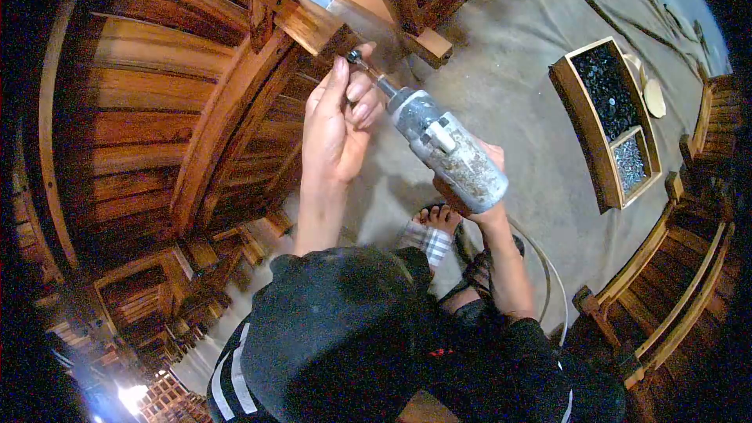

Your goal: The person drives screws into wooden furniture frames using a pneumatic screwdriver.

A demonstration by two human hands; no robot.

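drill tip held against a wooden frame

the right hand (479,188) is wrapped around the body of a grey, dust-caked drill (448,149), fingers closed on it, mostly hidden behind the tool. the drill points up and to the left, toward the underside of a slatted wooden frame (196,102). the left hand (338,121) is raised beside the front of the drill, with its fingertips pinched around the bit (362,63) near the tip, where a small dark screw head or socket sits against a wooden block (317,27) on the frame. a cord (548,274) loops across the grey floor (509,70) below the right arm. a bare foot (439,218) shows between the arms. to the right, well apart from the hands, a wooden box (587,121) with two compartments lies on the floor, the larger one full of dark screws, the smaller of pale ones. more wooden frames stand at the right edge.
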